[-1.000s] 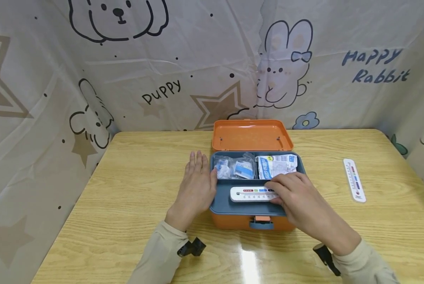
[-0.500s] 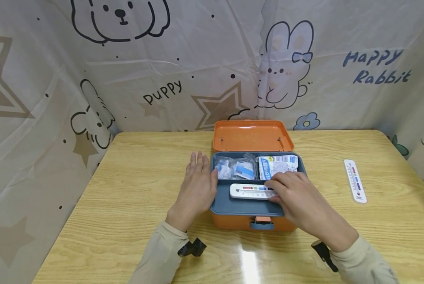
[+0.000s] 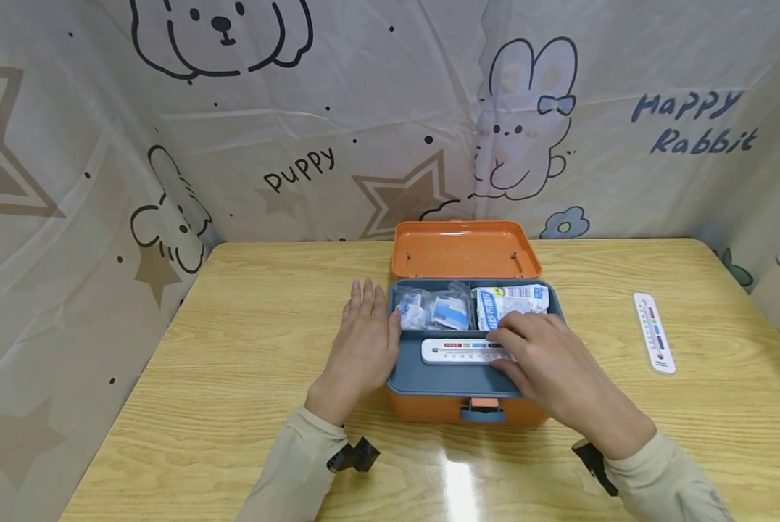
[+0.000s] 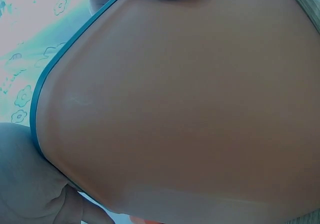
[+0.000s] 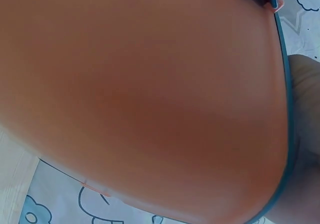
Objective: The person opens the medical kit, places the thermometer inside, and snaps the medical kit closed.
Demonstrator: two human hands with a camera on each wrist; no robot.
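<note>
An orange first-aid box (image 3: 422, 409) with a blue-grey tray (image 3: 445, 382) stands on the table, its lid (image 3: 465, 250) tipped back. On the tray's front part lies a white thermometer (image 3: 458, 351) with a printed scale. My right hand (image 3: 553, 370) has thumb and fingers around the thermometer's right end, which they hide. Along the box's left side rests my left hand (image 3: 360, 344), fingers straight. Both wrist views are mostly filled by the orange box wall (image 4: 170, 99), with part of a hand (image 5: 306, 99) at the rim in the right one.
Behind the thermometer, the tray's left compartment holds clear bags with blue-and-white packets (image 3: 451, 312). A white-and-blue gauze pack (image 3: 507, 301) fills the right one. Another white thermometer (image 3: 654, 333) lies on the table at the right. A printed cloth (image 3: 338, 87) hangs behind.
The thermometer has shifted slightly toward the back of the tray and now looks flat. My right thumb has slid a little along it. The left hand stays in place.
</note>
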